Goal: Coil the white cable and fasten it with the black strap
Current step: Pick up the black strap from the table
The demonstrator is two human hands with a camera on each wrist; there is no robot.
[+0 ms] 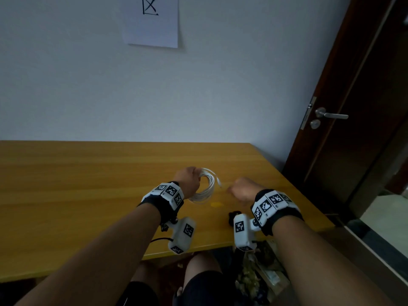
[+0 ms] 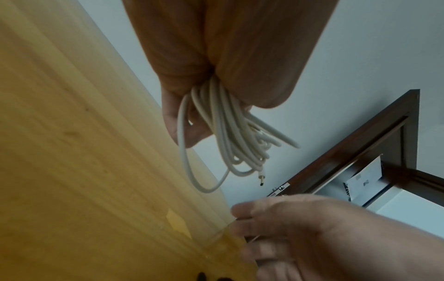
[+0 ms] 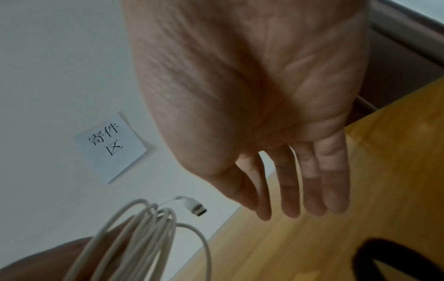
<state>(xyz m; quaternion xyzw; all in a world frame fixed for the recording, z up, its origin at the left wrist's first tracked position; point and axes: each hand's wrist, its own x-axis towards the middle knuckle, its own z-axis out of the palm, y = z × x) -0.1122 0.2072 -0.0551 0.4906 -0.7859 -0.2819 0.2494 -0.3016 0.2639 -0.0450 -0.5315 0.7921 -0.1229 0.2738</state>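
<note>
My left hand [image 1: 188, 178] grips a bundle of several loops of the white cable [image 1: 206, 189] and holds it just above the wooden table [image 1: 88, 184]. The loops hang from my left hand's [image 2: 182, 117] fingers, and the cable [image 2: 223, 133] ends in a free plug [image 2: 261, 179]. My right hand [image 1: 239, 188] hovers to the right of the coil, apart from it. Its fingers [image 3: 312, 190] are straight and hold nothing. The black strap [image 3: 396, 260] lies on the table under my right wrist. The plug [image 3: 197, 208] sticks out near the right hand.
A small yellow patch [image 1: 217, 204] marks the table just in front of the coil. The table's right edge [image 1: 293, 186] runs close to my right hand, beside a dark door [image 1: 353, 107] with a metal handle. A paper sign [image 1: 152, 21] hangs on the wall.
</note>
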